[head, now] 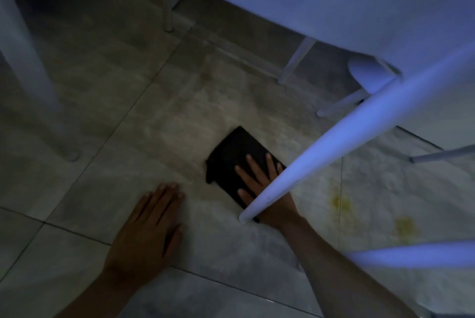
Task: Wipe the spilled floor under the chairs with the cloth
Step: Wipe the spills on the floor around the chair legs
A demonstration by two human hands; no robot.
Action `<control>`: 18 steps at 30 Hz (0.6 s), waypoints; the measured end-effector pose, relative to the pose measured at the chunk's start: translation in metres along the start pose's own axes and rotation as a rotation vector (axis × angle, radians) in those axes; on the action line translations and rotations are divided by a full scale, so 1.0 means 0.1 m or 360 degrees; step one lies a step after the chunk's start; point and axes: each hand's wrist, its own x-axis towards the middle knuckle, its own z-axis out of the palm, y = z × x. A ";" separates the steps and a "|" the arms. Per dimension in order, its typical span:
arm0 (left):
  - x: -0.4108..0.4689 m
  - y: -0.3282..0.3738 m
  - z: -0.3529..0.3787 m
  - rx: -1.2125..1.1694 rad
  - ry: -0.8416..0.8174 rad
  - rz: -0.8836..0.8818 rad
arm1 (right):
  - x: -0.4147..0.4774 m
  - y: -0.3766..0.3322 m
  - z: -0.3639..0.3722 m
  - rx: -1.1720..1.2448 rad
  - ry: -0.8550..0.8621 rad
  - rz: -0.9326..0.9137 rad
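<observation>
A dark folded cloth lies flat on the pale tiled floor beneath a white chair. My right hand presses down on the cloth's near corner with fingers spread; a slanted chair leg crosses in front of the palm and hides part of it. My left hand rests flat on the bare tile to the left of the cloth, fingers together, holding nothing. Yellowish spill stains mark the floor to the right of the cloth, with another stain farther right.
More white chair legs stand around: one at far left, one at the back, several at the right. A low rung crosses the near right. The scene is dim.
</observation>
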 end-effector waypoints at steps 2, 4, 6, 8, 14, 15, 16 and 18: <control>0.00 -0.01 0.00 -0.0012 -0.0011 -0.0008 | -0.35 0.08 0.08 -0.0161 -0.0033 0.0161; -0.01 -0.01 0.00 -0.0029 -0.0006 -0.0016 | -0.55 0.09 0.15 -0.0084 0.0112 0.0544; -0.01 -0.02 0.01 -0.0030 0.0008 -0.0013 | -0.47 0.02 0.05 -0.0016 0.0284 0.1113; -0.01 -0.03 0.01 -0.0035 0.0000 -0.0016 | -0.19 -0.03 -0.08 0.0171 0.0407 0.1600; 0.02 -0.02 0.00 -0.0014 -0.0013 -0.0013 | 0.83 0.15 -0.12 0.0293 0.0530 0.1288; 0.02 -0.03 0.00 -0.0025 -0.0012 -0.0018 | 0.93 0.06 -0.14 0.0148 0.0435 0.1151; 0.02 -0.03 0.00 -0.0034 -0.0012 -0.0021 | 1.01 0.00 -0.11 -0.0010 0.0365 0.0906; 0.01 -0.03 -0.01 -0.0045 -0.0019 -0.0023 | 0.99 -0.09 -0.13 -0.0223 0.0257 0.0296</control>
